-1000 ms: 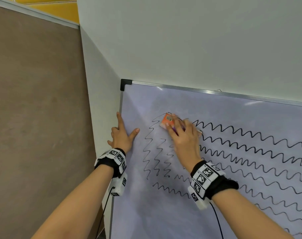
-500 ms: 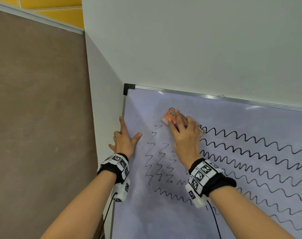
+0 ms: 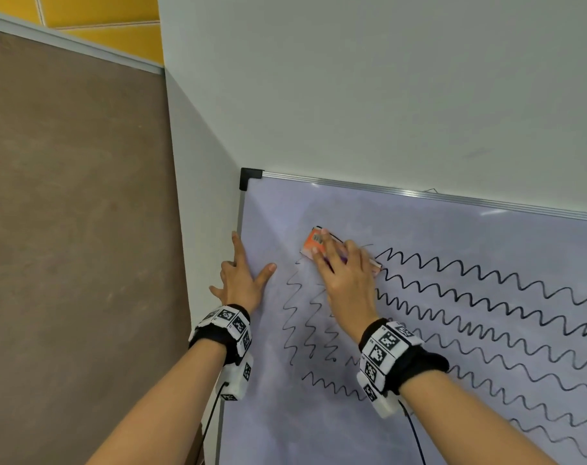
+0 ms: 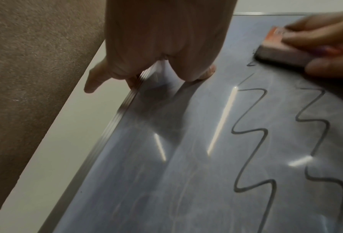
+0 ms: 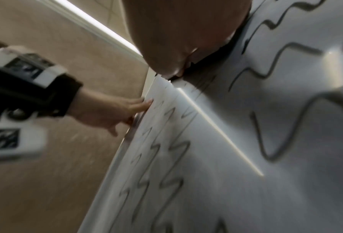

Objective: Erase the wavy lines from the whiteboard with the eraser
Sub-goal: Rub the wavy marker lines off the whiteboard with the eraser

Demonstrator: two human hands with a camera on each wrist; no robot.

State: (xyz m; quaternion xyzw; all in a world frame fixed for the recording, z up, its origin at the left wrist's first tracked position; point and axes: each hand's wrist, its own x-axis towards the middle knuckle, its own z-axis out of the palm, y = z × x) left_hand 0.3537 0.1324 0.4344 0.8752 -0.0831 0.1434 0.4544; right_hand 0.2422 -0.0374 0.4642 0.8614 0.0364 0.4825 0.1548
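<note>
This looks like an office or a classroom. A whiteboard [image 3: 419, 414] with an aluminium frame [image 3: 419, 193] hangs on a plain white wall [image 3: 352, 95]. To the left of the left hand [image 3: 240, 281] is a brown pin-board panel [image 3: 67, 229].

Two bare forearms reach forward, each wearing a black wristband with patterned white blocks. The left hand [image 3: 240, 281] lies flat with fingers spread and thumb out. The right hand [image 3: 344, 273] presses down, its fingers extended forward over a held object.
</note>
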